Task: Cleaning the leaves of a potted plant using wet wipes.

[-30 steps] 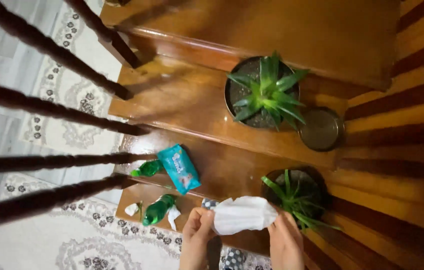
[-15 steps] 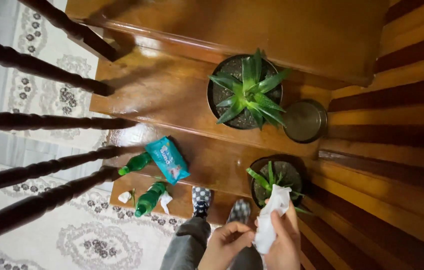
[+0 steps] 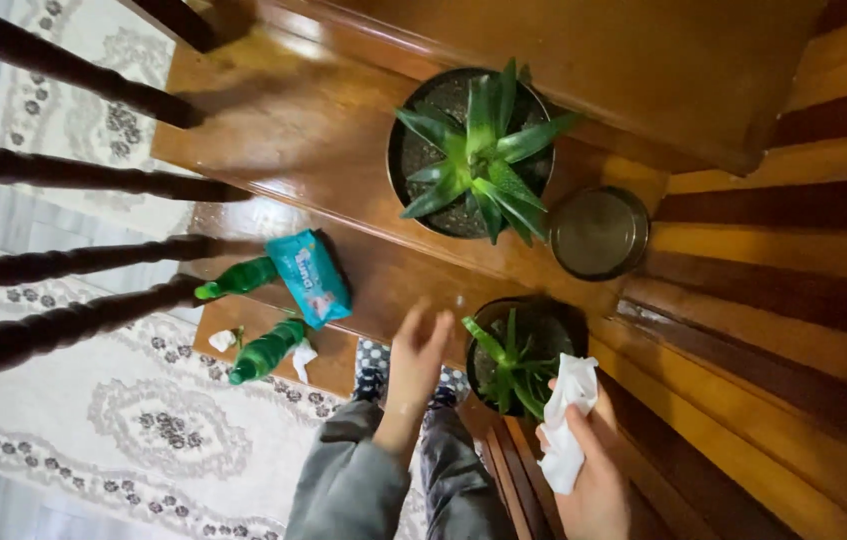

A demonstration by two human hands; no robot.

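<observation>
Right hand [image 3: 595,470] grips a white wipe [image 3: 568,425] tight, just beside the small plant pot [image 3: 521,350] on the stair. Left hand [image 3: 415,362] is open w/ fingers spread, holding nothing.

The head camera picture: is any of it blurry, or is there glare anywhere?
In the head view, the left hand is smeared by motion blur; the right hand and its white wipe look sharper; the glossy wooden steps show glare patches.
</observation>
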